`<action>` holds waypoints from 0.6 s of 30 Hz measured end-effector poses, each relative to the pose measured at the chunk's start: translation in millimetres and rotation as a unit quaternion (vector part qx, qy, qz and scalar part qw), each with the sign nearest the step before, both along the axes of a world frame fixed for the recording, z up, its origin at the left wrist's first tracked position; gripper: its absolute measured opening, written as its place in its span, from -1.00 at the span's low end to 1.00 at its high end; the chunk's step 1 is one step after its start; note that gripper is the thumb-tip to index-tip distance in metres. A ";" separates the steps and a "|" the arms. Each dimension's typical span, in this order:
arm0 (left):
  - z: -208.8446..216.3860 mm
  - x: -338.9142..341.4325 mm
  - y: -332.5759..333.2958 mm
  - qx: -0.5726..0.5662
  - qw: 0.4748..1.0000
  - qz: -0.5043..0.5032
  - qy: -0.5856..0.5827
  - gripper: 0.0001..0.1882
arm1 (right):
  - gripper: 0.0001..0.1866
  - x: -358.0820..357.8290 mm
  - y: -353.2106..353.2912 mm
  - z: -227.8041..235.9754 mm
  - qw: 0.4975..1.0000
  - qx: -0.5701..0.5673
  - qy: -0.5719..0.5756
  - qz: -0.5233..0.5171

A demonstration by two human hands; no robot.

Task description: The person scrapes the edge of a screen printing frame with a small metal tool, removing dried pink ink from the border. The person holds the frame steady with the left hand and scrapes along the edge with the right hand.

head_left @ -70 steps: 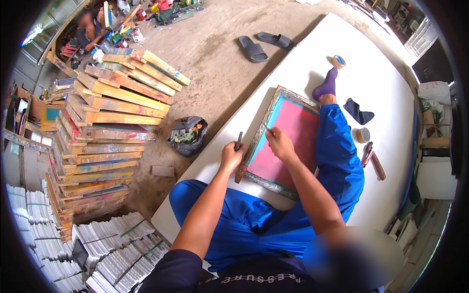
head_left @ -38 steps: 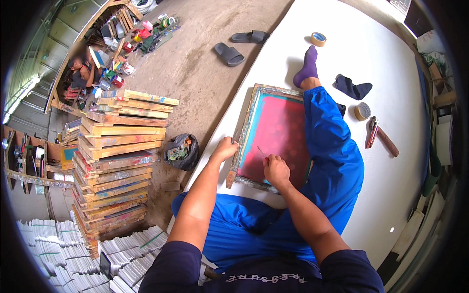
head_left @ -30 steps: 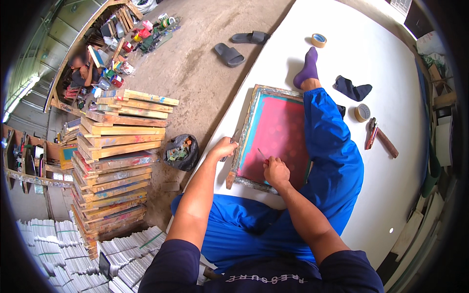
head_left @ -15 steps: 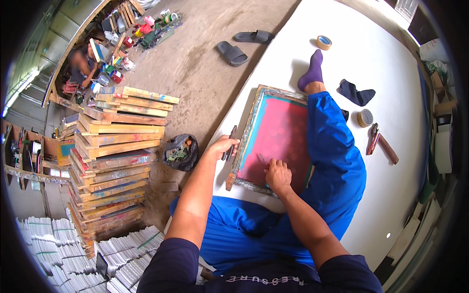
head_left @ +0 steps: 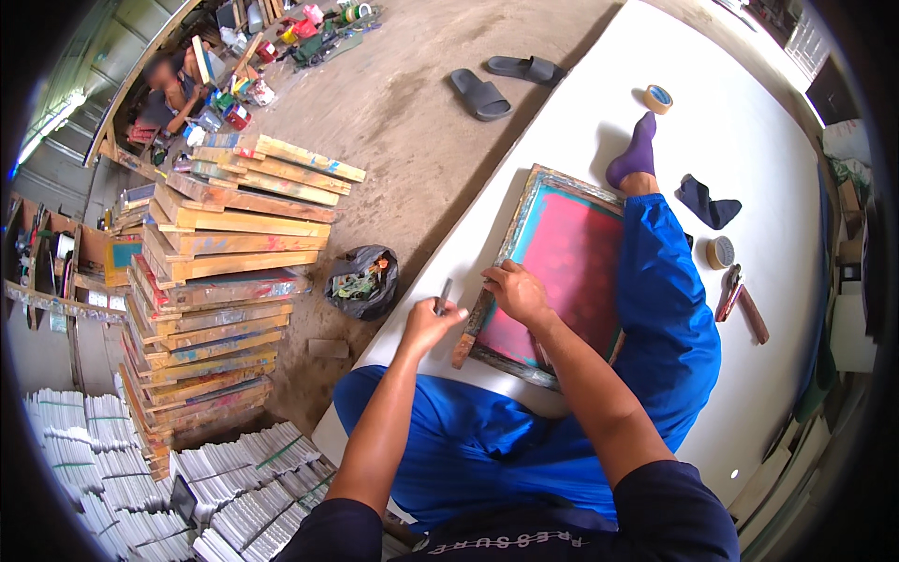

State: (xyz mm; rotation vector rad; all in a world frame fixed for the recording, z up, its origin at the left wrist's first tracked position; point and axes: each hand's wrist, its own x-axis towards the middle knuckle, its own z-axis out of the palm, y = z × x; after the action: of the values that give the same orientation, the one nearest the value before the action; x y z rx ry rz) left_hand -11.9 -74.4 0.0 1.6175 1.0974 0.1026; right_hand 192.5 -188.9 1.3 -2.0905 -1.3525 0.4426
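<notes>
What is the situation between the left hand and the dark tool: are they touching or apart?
Touching. The head view shows the left hand gripping the dark tool, whose upper end sticks out past the hand.

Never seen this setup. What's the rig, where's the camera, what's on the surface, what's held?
No machine here: just a person's two bare hands, left hand and right hand. Every picture comes from a head-worn fisheye camera looking down, so straight edges bend. On the white surface are a pink-and-teal framed panel, a tape roll, a dark cloth and more. The left hand holds a dark tool. The right is at the panel's left edge; its grip is unclear.
</notes>
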 end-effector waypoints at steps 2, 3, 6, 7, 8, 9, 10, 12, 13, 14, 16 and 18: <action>-3.1 -7.2 -14.3 0.050 0.998 -0.021 0.033 -0.50 | -0.80 0.0 5.2 -7.9 1.000 0.009 0.007 0.007; -5.1 -9.5 -19.2 0.060 0.996 -0.033 0.054 -0.46 | -0.81 0.5 8.5 -12.8 1.000 0.012 0.011 0.004; -13.0 -8.9 -29.6 0.070 0.994 -0.060 0.052 -0.44 | -0.86 2.4 14.9 -18.3 1.000 0.024 0.005 -0.004; -11.8 -7.0 -31.1 0.068 0.994 -0.061 0.054 -0.44 | -0.87 4.9 16.5 -21.8 1.000 0.028 0.000 -0.010; -10.6 -5.4 -32.3 0.066 0.994 -0.062 0.057 -0.45 | -0.87 7.5 19.4 -25.6 0.999 0.014 -0.004 -0.034; -9.3 -3.4 -33.4 0.064 0.994 -0.064 0.060 -0.46 | -0.87 10.6 23.1 -29.3 0.998 0.001 -0.009 -0.059; -9.4 -3.6 -34.8 0.063 0.995 -0.060 0.057 -0.47 | -0.87 12.6 25.7 -32.8 0.996 -0.014 -0.011 -0.084; -7.8 -3.6 -35.1 0.072 0.992 -0.065 0.074 -0.47 | -0.86 31.2 40.1 -22.9 0.991 -0.014 -0.003 -0.133; -8.0 -4.0 -35.5 0.076 0.991 -0.068 0.083 -0.48 | -0.85 41.9 46.1 -18.3 0.987 -0.015 0.002 -0.157; -9.3 -4.8 -35.5 0.071 0.992 -0.066 0.079 -0.48 | -0.83 49.5 49.3 -16.4 0.990 -0.032 -0.003 -0.134; -10.6 -4.3 -34.9 0.061 0.994 -0.060 0.069 -0.48 | -0.79 51.5 48.4 -19.3 0.992 -0.020 0.031 -0.118; -10.0 -3.0 -34.8 0.064 0.994 -0.060 0.068 -0.48 | -0.77 48.6 48.2 -26.7 0.994 0.000 0.052 -0.100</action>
State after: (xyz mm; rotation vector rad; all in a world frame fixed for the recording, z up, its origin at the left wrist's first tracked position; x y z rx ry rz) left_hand -14.9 -109.2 -10.0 1.8237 1.1113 -0.0176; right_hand 241.1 -140.7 -25.4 -2.1456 -1.0704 0.4592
